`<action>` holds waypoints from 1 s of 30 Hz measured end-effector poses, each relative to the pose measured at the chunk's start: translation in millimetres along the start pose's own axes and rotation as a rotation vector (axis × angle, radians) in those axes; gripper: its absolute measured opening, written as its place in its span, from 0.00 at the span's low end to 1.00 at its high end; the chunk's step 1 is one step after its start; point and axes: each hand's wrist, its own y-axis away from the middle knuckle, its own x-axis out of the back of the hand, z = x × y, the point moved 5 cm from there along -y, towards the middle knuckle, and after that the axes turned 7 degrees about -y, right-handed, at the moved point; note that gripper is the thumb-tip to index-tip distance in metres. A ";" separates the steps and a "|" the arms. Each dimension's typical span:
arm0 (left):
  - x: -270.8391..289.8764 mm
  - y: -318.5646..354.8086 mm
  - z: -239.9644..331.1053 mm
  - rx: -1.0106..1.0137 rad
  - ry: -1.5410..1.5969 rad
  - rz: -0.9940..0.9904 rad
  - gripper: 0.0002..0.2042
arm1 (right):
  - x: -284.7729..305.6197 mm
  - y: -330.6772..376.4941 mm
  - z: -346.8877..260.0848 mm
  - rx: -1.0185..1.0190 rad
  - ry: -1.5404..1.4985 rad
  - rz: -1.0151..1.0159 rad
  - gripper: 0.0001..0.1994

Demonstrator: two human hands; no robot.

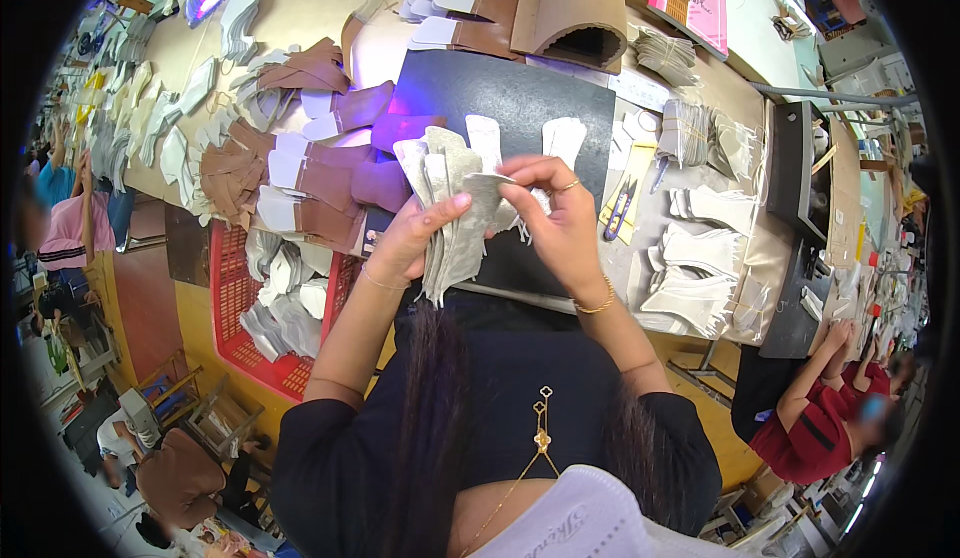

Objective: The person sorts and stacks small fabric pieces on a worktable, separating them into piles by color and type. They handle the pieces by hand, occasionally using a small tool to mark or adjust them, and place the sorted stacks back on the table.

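Pieces of mottled grey-white sheet [440, 233] stand in a loose fan between my two hands, in front of my chest and over the near edge of a black mat [530, 83]. My left hand [405, 243] grips the fan from its left side, thumb laid across the front; my right hand [558, 226] is closed in a pinch, thumb and forefinger at the upper edge of the front piece [484, 198]. That piece lies just left of my right fingertips, its long axis close to upright, so the right hand is nearer its top edge while the left thumb touches its left side. The sheets look thin and slightly stiff, faintly blotched, long and narrow with softly rounded tops; I cannot tell how many there are. Beyond them on the mat lie smooth, pale pieces [563, 138] with similar rounded ends. Left of the mat, overlapping brown-and-white pieces [315, 183] look supple, like leather. To the right, white curved pieces [690, 293] end in ragged, stringy fringes, and slim snips [621, 208] rest slantwise on a yellow strip [637, 173].
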 end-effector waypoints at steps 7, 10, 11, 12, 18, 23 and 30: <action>14.7 2.2 2.3 0.096 -0.016 -0.059 0.20 | 65.0 -11.8 28.0 -0.275 -0.526 0.267 0.07; 16.5 3.8 2.2 0.100 -0.030 -0.079 0.21 | 81.3 -22.5 50.2 -0.349 -0.086 0.311 0.12; 15.2 4.3 1.5 0.102 -0.038 -0.090 0.21 | 85.4 -24.0 56.7 -0.443 0.135 0.330 0.13; 13.8 4.0 1.0 0.099 -0.038 -0.085 0.21 | 79.7 -30.8 46.6 -0.202 0.548 0.285 0.16; 4.0 1.3 -3.0 0.097 -0.073 -0.067 0.24 | 12.5 -20.6 18.9 -0.084 0.244 -0.083 0.14; 3.9 1.2 -2.4 0.000 -0.048 -0.122 0.27 | -18.8 -4.5 -10.3 -0.005 0.213 -0.131 0.13; 5.7 3.8 -1.4 -0.042 -0.107 -0.203 0.35 | -21.0 -3.4 -21.1 0.270 0.266 -0.234 0.10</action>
